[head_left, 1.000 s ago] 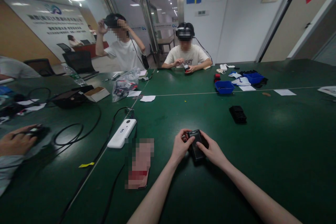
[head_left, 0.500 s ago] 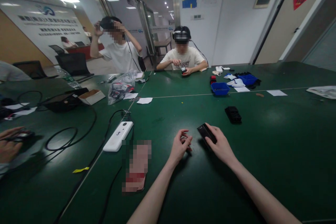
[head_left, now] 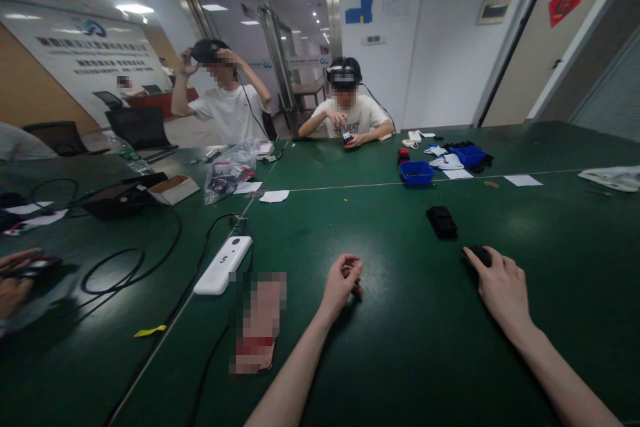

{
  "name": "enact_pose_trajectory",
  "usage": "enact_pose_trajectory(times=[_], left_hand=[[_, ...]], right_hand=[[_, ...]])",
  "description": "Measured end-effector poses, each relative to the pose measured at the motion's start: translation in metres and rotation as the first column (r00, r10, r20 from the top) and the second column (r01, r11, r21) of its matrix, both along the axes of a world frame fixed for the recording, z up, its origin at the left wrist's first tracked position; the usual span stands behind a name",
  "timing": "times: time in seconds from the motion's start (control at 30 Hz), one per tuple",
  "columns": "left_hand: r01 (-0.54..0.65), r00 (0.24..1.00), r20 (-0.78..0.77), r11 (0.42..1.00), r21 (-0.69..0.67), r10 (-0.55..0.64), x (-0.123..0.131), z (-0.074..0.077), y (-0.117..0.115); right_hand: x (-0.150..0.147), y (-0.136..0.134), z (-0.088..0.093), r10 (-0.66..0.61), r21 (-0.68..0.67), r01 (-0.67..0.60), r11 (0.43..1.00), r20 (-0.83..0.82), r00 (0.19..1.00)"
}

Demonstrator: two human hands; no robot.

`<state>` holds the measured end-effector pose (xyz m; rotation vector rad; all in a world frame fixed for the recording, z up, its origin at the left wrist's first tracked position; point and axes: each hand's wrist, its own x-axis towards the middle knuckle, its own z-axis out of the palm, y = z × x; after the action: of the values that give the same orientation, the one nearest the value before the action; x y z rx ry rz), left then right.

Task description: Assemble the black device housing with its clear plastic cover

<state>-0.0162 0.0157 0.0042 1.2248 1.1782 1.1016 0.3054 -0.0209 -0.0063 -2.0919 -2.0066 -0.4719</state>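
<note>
My right hand (head_left: 503, 287) reaches out to the right over the green table (head_left: 400, 333). Its fingertips are closed on a small black device (head_left: 477, 255) that rests on the tabletop. My left hand (head_left: 343, 283) sits near the middle of the table with thumb and fingers pinched together; what they hold is too small to name. A second black device (head_left: 441, 221) lies on its own farther back, to the left of my right hand.
A white box marked 5 (head_left: 223, 265) with black cables (head_left: 115, 270) and a blurred flat object (head_left: 257, 323) lie to the left. Blue trays (head_left: 416, 172), a plastic bag (head_left: 227, 170) and a cardboard box (head_left: 173, 190) stand behind. Two people sit opposite; another person's hand (head_left: 15, 277) is at the far left.
My two hands held the black device together, then parted. The right hand carried it to the right and down onto the table. The left hand stayed put, pinched.
</note>
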Motion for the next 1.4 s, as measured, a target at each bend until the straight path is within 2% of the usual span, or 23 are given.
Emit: enact_pose_trajectory(times=[0.3,0.43,0.53,0.7,0.9,1.03,1.17,1.3,1.4], left_hand=[[-0.017,1.000,0.009,1.000,-0.011,0.017,0.001,0.001,0.000],[-0.016,1.000,0.014,1.000,-0.013,0.016,0.000,0.000,0.000],[-0.012,1.000,0.006,1.000,-0.014,0.012,0.000,-0.001,0.001],[-0.008,1.000,0.008,1.000,-0.020,0.009,0.000,-0.001,0.000],[-0.005,1.000,0.016,1.000,-0.025,0.006,0.000,0.000,0.000],[-0.004,1.000,0.010,1.000,-0.023,0.004,0.001,0.000,0.000],[-0.007,1.000,0.005,1.000,-0.022,0.007,0.002,0.000,0.000],[-0.005,1.000,-0.002,1.000,-0.018,0.004,0.002,0.000,-0.001],[-0.003,1.000,-0.006,1.000,-0.022,0.003,0.001,0.000,-0.001]], right_hand=[[-0.007,0.003,0.000,-0.036,-0.021,0.038,0.999,0.066,0.997],[-0.012,0.009,0.006,-0.046,-0.003,0.046,0.999,0.060,0.997],[-0.019,0.026,0.014,-0.013,0.025,0.012,1.000,0.022,1.000],[-0.031,0.071,0.024,0.004,0.029,-0.001,1.000,-0.107,0.994],[-0.042,0.106,0.025,-0.106,-0.076,0.096,0.992,-0.143,0.984],[-0.044,0.108,0.023,-0.138,-0.108,0.124,0.986,-0.134,0.981],[-0.046,0.101,0.027,-0.117,-0.040,0.112,0.993,-0.167,0.979],[-0.053,0.090,0.034,-0.074,0.059,0.092,0.994,-0.254,0.964],[-0.061,0.083,0.038,-0.052,0.059,0.079,0.995,-0.369,0.928]])
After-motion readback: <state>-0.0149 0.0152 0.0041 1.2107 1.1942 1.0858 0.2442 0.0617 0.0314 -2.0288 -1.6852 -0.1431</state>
